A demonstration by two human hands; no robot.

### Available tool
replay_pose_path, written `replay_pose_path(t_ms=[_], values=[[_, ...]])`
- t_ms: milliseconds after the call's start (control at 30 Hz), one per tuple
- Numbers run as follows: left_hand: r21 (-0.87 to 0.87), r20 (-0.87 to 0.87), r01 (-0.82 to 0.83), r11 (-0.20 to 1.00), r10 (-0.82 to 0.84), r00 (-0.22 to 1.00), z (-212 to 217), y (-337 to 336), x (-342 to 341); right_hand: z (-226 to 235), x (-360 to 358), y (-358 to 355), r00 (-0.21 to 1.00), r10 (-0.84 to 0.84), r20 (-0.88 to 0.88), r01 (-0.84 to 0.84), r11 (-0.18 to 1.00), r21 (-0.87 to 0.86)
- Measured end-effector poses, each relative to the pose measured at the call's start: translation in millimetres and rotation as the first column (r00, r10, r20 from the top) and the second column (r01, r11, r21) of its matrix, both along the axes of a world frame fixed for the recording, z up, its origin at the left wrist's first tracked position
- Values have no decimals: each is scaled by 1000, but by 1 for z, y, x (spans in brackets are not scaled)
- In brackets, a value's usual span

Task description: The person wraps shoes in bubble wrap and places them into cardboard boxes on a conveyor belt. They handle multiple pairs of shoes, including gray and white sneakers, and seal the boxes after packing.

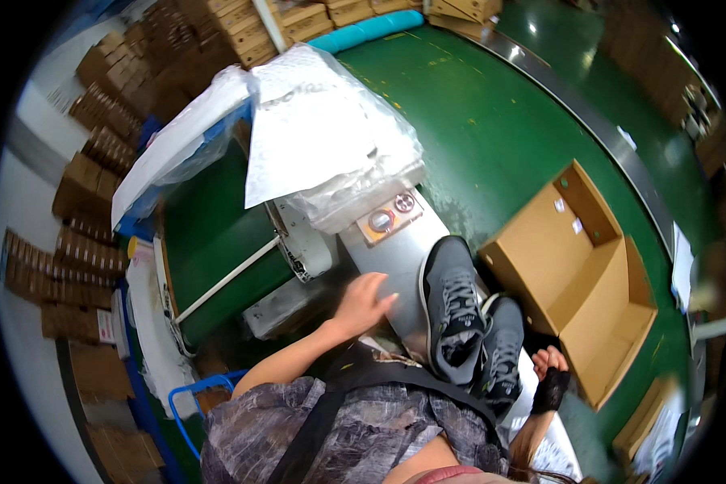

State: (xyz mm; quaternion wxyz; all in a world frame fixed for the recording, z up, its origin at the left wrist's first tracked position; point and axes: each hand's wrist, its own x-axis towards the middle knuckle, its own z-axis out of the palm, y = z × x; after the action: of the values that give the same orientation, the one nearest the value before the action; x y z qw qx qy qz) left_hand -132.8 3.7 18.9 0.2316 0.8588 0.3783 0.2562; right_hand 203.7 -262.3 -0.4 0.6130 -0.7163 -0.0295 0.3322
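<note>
Matt grey mesh-cloth shoes [453,302] rest on smooth brushed-metal machine housing [391,266]; crinkled glossy clear plastic sheet [331,137] beyond; plain brown cardboard box [577,274] right

Shoes [460,310] on machine [395,258], box [577,274] seemingly right.

The two shoes [453,310] are dark grey with grey laces and white soles. The metal machine housing [395,266] is silver-grey, with two round red-and-silver buttons [392,211] on an orange plate. The floor [492,129] is glossy green. The open carton [577,278] is plain brown. The right hand [550,377] wears a black fingerless glove. The plastic sheet [323,129] is clear and whitish.
</note>
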Motion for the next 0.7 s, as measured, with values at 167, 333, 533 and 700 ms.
replay_pose_path(t_ms=[167,333,533,700], values=[[-98,40,-72,993,76,996,-8,-3,-31,43,-32,5,978,57,201,-62,998,18],[-177,91,63,982,-48,995,-5,-3,1,14,-50,-40,968,-99,231,110,993,-37],[-259,105,279,925,-260,960,5,-6,33,-72,-106,-132,905,-129,406,301,868,-395],[-280,79,403,871,-397,914,13,2,53,-88,-151,-160,865,-359,352,481,793,-374]])
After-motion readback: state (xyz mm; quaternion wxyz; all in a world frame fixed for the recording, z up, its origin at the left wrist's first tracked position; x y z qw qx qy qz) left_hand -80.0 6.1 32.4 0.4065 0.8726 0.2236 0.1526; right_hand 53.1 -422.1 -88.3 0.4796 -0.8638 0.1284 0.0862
